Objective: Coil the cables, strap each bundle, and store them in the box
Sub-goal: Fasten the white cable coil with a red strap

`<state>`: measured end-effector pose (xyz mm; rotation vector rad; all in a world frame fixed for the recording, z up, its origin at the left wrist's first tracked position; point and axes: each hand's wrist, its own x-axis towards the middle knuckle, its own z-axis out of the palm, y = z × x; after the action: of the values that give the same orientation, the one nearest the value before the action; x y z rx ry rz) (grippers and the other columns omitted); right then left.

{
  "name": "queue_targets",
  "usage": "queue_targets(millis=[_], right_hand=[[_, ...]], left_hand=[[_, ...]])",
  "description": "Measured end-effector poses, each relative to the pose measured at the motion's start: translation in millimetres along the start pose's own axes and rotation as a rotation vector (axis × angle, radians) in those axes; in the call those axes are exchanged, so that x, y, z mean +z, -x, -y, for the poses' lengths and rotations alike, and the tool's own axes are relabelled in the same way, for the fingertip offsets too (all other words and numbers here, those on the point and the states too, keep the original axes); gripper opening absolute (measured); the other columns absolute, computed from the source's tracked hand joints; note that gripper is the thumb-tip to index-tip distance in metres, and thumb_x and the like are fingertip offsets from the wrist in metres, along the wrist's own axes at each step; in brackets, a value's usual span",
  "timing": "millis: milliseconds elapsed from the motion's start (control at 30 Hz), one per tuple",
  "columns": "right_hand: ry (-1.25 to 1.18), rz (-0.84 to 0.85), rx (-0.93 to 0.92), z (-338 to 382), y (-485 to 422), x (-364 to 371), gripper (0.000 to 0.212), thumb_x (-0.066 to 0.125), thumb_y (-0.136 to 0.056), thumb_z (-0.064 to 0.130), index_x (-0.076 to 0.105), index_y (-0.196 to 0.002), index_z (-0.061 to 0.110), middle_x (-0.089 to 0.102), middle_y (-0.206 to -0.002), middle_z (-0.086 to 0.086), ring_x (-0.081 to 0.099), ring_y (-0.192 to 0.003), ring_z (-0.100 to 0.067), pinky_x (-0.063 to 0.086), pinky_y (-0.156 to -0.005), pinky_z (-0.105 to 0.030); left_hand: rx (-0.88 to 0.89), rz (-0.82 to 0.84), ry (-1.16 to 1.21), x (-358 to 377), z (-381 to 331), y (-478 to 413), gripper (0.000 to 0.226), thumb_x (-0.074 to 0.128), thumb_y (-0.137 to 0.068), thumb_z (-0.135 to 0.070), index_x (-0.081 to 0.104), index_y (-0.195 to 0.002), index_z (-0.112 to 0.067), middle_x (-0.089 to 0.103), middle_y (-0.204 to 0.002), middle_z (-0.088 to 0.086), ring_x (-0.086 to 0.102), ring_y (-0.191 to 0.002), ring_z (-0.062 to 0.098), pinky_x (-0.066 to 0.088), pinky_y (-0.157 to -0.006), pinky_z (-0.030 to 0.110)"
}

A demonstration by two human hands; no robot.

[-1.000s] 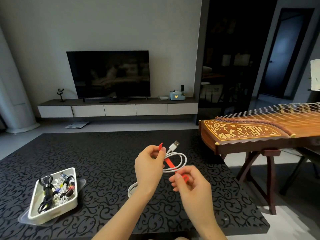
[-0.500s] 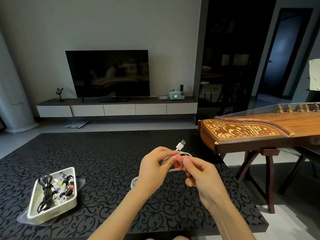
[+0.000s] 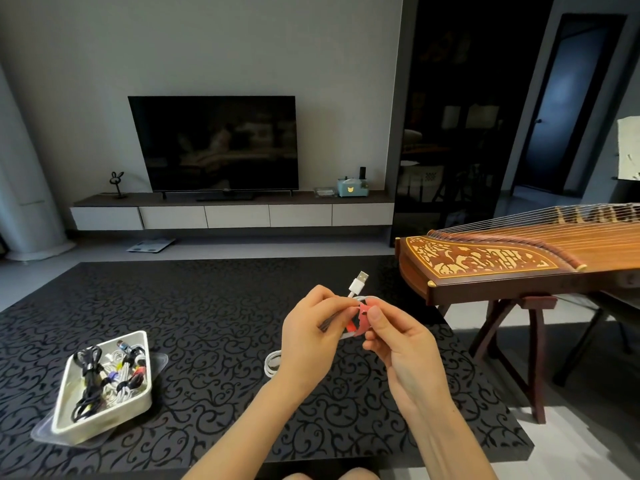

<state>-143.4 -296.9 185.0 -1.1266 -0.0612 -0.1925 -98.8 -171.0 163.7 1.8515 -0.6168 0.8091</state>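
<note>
The coiled white cable [image 3: 356,299] is gripped above the surface [image 3: 207,306] by the left hand [image 3: 308,336] so its loops stay gathered, while the red strap [image 3: 362,318] is pinched around them by the right hand [image 3: 398,344], with the box [image 3: 104,415] near at left.

The white USB cable [image 3: 273,363] you hold has a smooth plastic sheath and a shiny metal plug [image 3: 358,282]. The red strap [image 3: 362,318] round it looks matt and cloth-like. Near the left front corner of the bench [image 3: 207,306], the white box [image 3: 104,419] looks like smooth plastic. The bench top is black with a faintly glossy scroll pattern.
</note>
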Motion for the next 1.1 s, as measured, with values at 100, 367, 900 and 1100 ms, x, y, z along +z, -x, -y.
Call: queue_targets(millis=[100,367,900,1100], right_hand=[[-0.034,-0.025,0.014,-3,-2,-1,0.024,0.064,-0.074,0.016,0.073,-0.096,0.012,0.072,-0.077,-0.007,0.062,-0.061,-0.008,0.053,-0.056,-0.018],[-0.030,-0.045,-0.037,-3,-4,-1,0.016,0.060,-0.085,0.009,0.069,-0.098,0.009,0.072,-0.077,-0.006,0.061,-0.059,-0.008,0.053,-0.055,-0.018],[0.900,-0.010,-0.731,-18,-22,-12,0.021,0.053,-0.094,0.025,0.072,-0.091,0.016,0.065,-0.079,0.007,0.060,-0.066,-0.007,0.050,-0.056,-0.018],[1.436,-0.002,-1.018,-14,-30,-25,0.035,0.044,-0.093,0.031,0.067,-0.075,0.012,0.056,-0.076,0.001,0.052,-0.055,-0.014,0.044,-0.042,-0.029]], left_hand=[[0.015,0.003,-0.024,0,-1,0,0.016,0.055,-0.089,-0.034,0.068,-0.098,-0.033,0.055,-0.084,-0.012,0.061,-0.070,0.012,0.050,-0.058,0.035],[0.065,0.004,-0.050,1,-2,1,0.016,0.054,-0.089,-0.032,0.068,-0.096,-0.031,0.056,-0.085,-0.012,0.059,-0.072,0.009,0.049,-0.058,0.036],[-0.071,0.209,-0.100,-12,-5,-11,0.013,0.063,-0.089,-0.021,0.074,-0.096,-0.020,0.063,-0.082,-0.009,0.059,-0.074,0.010,0.050,-0.066,0.029],[-0.086,0.716,-0.344,-32,-16,-8,0.037,0.058,-0.092,-0.025,0.057,-0.128,-0.024,0.065,-0.115,-0.007,0.059,-0.102,0.008,0.047,-0.089,0.025]])
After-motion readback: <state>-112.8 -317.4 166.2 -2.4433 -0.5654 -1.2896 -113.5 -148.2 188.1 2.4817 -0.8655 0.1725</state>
